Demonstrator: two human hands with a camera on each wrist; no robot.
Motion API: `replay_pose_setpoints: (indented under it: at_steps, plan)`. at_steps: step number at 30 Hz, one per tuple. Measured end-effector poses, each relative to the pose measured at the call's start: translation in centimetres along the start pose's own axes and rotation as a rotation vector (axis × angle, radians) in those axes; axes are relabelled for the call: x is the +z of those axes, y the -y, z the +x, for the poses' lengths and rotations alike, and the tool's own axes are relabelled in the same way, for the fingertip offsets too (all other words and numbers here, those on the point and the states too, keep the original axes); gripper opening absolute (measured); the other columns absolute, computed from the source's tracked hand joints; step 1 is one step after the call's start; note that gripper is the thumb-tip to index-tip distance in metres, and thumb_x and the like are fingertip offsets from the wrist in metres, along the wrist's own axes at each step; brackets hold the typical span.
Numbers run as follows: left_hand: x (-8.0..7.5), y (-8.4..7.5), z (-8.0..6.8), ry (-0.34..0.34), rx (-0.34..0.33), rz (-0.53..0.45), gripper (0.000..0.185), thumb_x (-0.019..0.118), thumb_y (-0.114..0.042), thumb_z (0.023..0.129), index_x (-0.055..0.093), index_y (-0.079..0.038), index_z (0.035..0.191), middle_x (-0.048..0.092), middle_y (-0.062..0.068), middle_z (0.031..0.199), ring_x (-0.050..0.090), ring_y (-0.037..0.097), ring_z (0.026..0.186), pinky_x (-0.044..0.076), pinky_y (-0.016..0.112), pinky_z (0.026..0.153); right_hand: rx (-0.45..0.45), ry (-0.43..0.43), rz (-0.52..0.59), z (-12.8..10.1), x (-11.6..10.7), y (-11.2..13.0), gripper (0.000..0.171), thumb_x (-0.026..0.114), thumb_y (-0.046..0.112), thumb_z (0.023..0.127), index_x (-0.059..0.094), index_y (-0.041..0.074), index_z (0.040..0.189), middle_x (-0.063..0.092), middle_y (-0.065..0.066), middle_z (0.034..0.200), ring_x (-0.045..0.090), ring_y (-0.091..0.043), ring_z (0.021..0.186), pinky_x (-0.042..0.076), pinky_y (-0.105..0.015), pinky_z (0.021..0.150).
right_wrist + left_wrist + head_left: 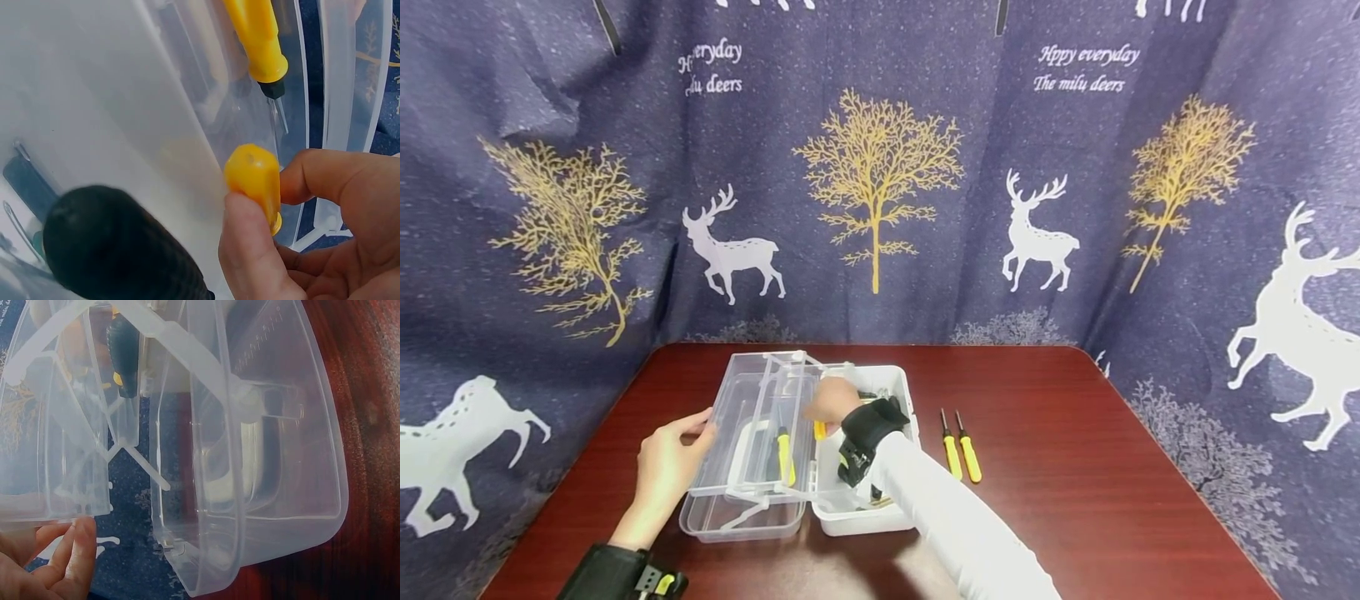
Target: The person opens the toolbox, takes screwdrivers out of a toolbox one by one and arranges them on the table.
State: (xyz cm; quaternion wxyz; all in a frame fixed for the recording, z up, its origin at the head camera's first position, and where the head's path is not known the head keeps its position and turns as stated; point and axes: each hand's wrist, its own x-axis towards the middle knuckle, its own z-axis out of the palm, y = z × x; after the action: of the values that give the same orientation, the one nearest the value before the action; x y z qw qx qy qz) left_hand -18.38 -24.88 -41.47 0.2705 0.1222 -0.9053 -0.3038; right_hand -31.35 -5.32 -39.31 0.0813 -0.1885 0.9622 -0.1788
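Note:
A hinged storage box stands open, with a white base [865, 523] on the right and a clear lid [741, 532] on the left. A clear upper tray [713, 471] sits above the lid on folding arms. My left hand [670, 462] pinches the tray's outer edge between thumb and fingers. A yellow-handled screwdriver [786, 458] lies in the tray. Over the tray's inner side, my right hand [835, 402] pinches another yellow-handled screwdriver [253, 172] by its handle; its tip is hidden in the right wrist view.
Two yellow-handled screwdrivers [961, 457] lie side by side on the red-brown table [1075, 500], right of the box. Inside the white base are several tools, including one with a thick black handle [112, 240]. A deer-print curtain [925, 317] hangs behind the table.

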Motion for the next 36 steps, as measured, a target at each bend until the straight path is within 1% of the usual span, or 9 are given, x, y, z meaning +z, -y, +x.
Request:
replay_pose_setpoints:
  at_steps: [3, 6, 10, 15, 19, 23, 29, 32, 36]
  plan:
    - [0.0, -0.1, 0.0, -0.005, 0.002, 0.003, 0.029, 0.063, -0.021, 0.082, 0.068, -0.014, 0.11, 0.073, 0.009, 0.085, 0.068, 0.024, 0.069, 0.042, 0.025, 0.054, 0.009, 0.003, 0.023, 0.1, -0.1, -0.1, 0.023, 0.067, 0.025, 0.074, 0.058, 0.011, 0.057, 0.061, -0.001, 0.049, 0.058, -0.01, 0.036, 0.042, -0.018, 0.034]
    - [0.0, -0.1, 0.0, -0.011, 0.001, 0.006, 0.029, 0.063, -0.02, 0.082, 0.068, -0.014, 0.11, 0.074, 0.009, 0.085, 0.068, 0.024, 0.069, 0.042, 0.025, 0.055, 0.014, 0.015, 0.042, 0.0, -0.4, 0.0, 0.022, 0.068, 0.025, 0.073, 0.058, 0.01, 0.06, 0.062, -0.002, 0.051, 0.06, -0.012, 0.039, 0.044, -0.019, 0.036]
    - [0.0, -0.2, -0.1, -0.013, 0.003, 0.01, 0.029, 0.064, -0.02, 0.081, 0.068, -0.014, 0.11, 0.074, 0.009, 0.085, 0.068, 0.024, 0.069, 0.042, 0.025, 0.055, 0.019, 0.025, 0.064, -0.1, -0.9, -0.2, 0.024, 0.069, 0.027, 0.073, 0.058, 0.011, 0.058, 0.063, -0.003, 0.052, 0.061, -0.012, 0.04, 0.046, -0.02, 0.04]
    - [-0.1, -0.2, 0.0, -0.009, 0.004, 0.009, 0.03, 0.064, -0.02, 0.082, 0.068, -0.013, 0.11, 0.073, 0.01, 0.085, 0.068, 0.025, 0.07, 0.042, 0.026, 0.055, 0.01, 0.026, 0.132, -0.2, -1.4, -0.7, 0.027, 0.069, 0.027, 0.074, 0.056, 0.013, 0.056, 0.062, -0.002, 0.05, 0.059, -0.01, 0.037, 0.047, -0.021, 0.041]
    - [-0.1, -0.2, 0.0, -0.002, 0.008, 0.012, 0.03, 0.064, -0.02, 0.082, 0.068, -0.013, 0.11, 0.073, 0.01, 0.085, 0.068, 0.025, 0.07, 0.042, 0.027, 0.056, 0.015, 0.028, 0.195, -0.1, -1.8, -0.9, 0.026, 0.069, 0.025, 0.073, 0.056, 0.012, 0.056, 0.062, -0.003, 0.049, 0.059, -0.011, 0.037, 0.049, -0.023, 0.043]
    - [-0.1, -0.3, 0.0, 0.001, 0.011, 0.011, 0.03, 0.063, -0.019, 0.082, 0.068, -0.012, 0.11, 0.073, 0.011, 0.085, 0.068, 0.026, 0.07, 0.042, 0.029, 0.056, 0.02, 0.029, 0.188, 0.2, -2.0, -1.0, 0.025, 0.067, 0.026, 0.075, 0.057, 0.012, 0.056, 0.063, -0.003, 0.05, 0.059, -0.01, 0.037, 0.049, -0.021, 0.044]
    - [-0.1, -0.3, -0.1, -0.003, 0.009, 0.01, 0.03, 0.063, -0.02, 0.082, 0.068, -0.012, 0.11, 0.073, 0.011, 0.086, 0.068, 0.027, 0.072, 0.043, 0.031, 0.058, 0.014, 0.012, 0.191, 0.2, -2.3, -0.8, 0.021, 0.068, 0.026, 0.073, 0.058, 0.01, 0.063, 0.064, -0.004, 0.053, 0.059, -0.01, 0.038, 0.049, -0.022, 0.046]
    - [0.0, -0.3, -0.1, -0.009, 0.008, 0.013, 0.029, 0.064, -0.02, 0.082, 0.068, -0.013, 0.11, 0.073, 0.01, 0.087, 0.068, 0.028, 0.073, 0.043, 0.03, 0.057, 0.021, 0.009, 0.221, -0.1, -2.7, -0.8, 0.019, 0.068, 0.024, 0.071, 0.058, 0.009, 0.065, 0.062, -0.004, 0.053, 0.06, -0.01, 0.038, 0.051, -0.024, 0.047]
    - [0.0, -0.2, -0.1, -0.014, 0.011, 0.014, 0.029, 0.064, -0.019, 0.081, 0.068, -0.013, 0.11, 0.073, 0.01, 0.086, 0.068, 0.028, 0.072, 0.043, 0.029, 0.056, 0.03, 0.008, 0.276, -0.9, -3.5, -0.9, 0.021, 0.069, 0.024, 0.073, 0.058, 0.008, 0.066, 0.057, -0.003, 0.05, 0.061, -0.013, 0.04, 0.052, -0.025, 0.049]
